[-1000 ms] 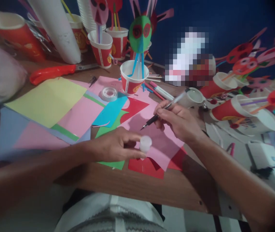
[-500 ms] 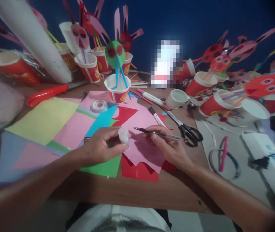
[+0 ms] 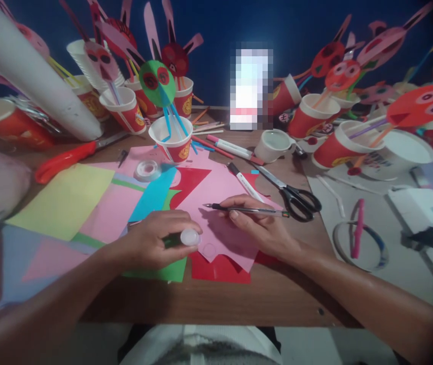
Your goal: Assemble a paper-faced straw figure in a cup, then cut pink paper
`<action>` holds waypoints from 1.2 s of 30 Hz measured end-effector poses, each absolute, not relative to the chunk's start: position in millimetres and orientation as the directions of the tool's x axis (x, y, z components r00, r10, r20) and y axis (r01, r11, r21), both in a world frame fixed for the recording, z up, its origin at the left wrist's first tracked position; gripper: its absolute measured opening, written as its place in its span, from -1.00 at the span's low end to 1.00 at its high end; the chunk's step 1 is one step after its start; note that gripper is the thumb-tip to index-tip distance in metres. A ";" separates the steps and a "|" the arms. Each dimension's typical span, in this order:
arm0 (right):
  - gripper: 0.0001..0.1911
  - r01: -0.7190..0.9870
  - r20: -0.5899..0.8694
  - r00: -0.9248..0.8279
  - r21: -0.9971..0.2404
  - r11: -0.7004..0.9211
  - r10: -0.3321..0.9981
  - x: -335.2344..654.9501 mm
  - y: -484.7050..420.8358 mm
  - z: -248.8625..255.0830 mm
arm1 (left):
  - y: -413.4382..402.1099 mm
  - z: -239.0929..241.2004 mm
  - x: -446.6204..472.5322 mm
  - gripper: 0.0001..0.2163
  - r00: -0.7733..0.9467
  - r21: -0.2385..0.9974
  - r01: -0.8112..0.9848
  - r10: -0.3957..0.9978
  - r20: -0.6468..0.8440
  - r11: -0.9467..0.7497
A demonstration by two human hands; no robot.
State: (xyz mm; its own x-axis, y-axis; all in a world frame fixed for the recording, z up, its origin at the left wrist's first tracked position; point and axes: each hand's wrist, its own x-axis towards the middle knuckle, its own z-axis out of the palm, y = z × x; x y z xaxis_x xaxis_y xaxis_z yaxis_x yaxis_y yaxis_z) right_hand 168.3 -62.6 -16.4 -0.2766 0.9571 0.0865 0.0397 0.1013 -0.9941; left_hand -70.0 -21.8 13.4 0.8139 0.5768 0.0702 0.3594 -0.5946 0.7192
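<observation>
My left hand (image 3: 155,243) is closed around a small white round cap (image 3: 190,236), pressing it down near the edge of a pink paper sheet (image 3: 220,192). A faint drawn circle (image 3: 209,250) shows on the pink sheet just right of the cap. My right hand (image 3: 258,228) rests on the same sheet and grips a black pen (image 3: 245,209) that lies almost level, tip pointing left. Red paper (image 3: 220,267) and green paper (image 3: 167,271) lie under the pink sheet.
Black scissors (image 3: 292,195) and a white marker (image 3: 245,182) lie right of the pink sheet. A tape roll (image 3: 147,170), a red-handled cutter (image 3: 62,159), a yellow sheet (image 3: 64,203) and several red paper cups holding paper-face crafts (image 3: 171,137) crowd the back. A white power strip (image 3: 425,223) sits far right.
My left hand has lowered the white cap onto the paper. My right hand turned the pen from raised and slanted to nearly level over the pink sheet. The view tilted up.
</observation>
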 end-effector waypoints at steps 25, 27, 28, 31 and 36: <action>-0.81 0.063 0.096 -0.271 -0.991 0.117 0.958 166.9 -62.5 -14.3 | -21.3 3.3 -71.2 -0.83 0.860 0.690 0.332 0.507 0.058 -0.643; -0.82 0.047 0.095 -0.271 -0.993 0.112 0.958 166.4 -62.7 -13.9 | -21.5 2.8 -71.5 -0.83 0.862 0.690 0.325 0.503 0.066 -0.646; -0.82 0.044 0.096 -0.271 -0.993 0.112 0.958 166.2 -62.7 -14.2 | -21.4 2.7 -71.7 -0.83 0.863 0.690 0.319 0.499 0.072 -0.650; -0.82 0.058 0.093 -0.257 -0.992 0.112 0.962 165.6 -62.2 -15.6 | -21.1 2.5 -72.0 -0.84 0.866 0.686 0.317 0.496 0.073 -0.655; -0.81 0.060 0.058 -0.156 -0.996 0.068 0.986 165.8 -64.2 -10.4 | -21.3 4.0 -70.1 -0.84 0.863 0.703 0.310 0.499 0.074 -0.640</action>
State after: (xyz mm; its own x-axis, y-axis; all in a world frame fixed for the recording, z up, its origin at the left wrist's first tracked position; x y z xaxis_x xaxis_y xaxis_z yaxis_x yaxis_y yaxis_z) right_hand 165.8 -64.2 -10.4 -0.1565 0.9860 0.0583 0.0601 0.0684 -0.9958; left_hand -70.1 -21.3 4.0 0.8633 0.4992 0.0743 0.3097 -0.6402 0.7030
